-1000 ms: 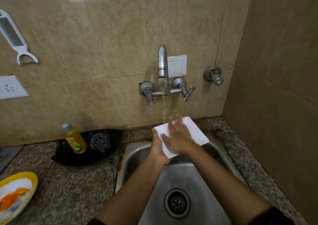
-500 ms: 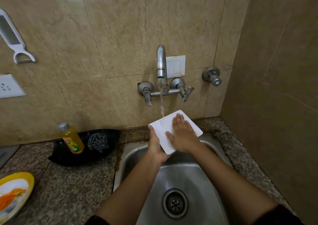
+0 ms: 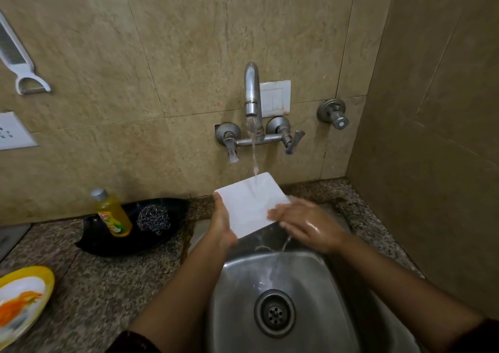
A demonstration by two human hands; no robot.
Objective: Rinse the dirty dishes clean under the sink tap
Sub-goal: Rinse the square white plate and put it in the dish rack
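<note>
White and square, the flat plate (image 3: 251,204) is tilted under the curved metal tap (image 3: 252,90) at 12 o'clock, so water runs off it into the steel sink (image 3: 337,285). The left hand (image 3: 222,225) grips its 9 o'clock edge to steady it. The right hand (image 3: 305,225) lies flat-fingered on its 3 o'clock side, likely wiping.

Left sleeve (image 3: 132,342): dark, faintly reddish cloth; only the cuff edge shows, below and left of the drain (image 3: 275,311).
Right sleeve (image 3: 482,335): dark cloth, rumpled cuff, below and far right of the drain.
Left forearm (image 3: 183,285): bare from cuff to wrist, left of the drain.
Right forearm (image 3: 391,279): bare from cuff to wrist, right of the drain.
Left hand (image 3: 222,225): bare, above and left of the drain.
Right hand (image 3: 310,228): bare and wet, bright glints on its back, fingers blurred; above the drain.
</note>
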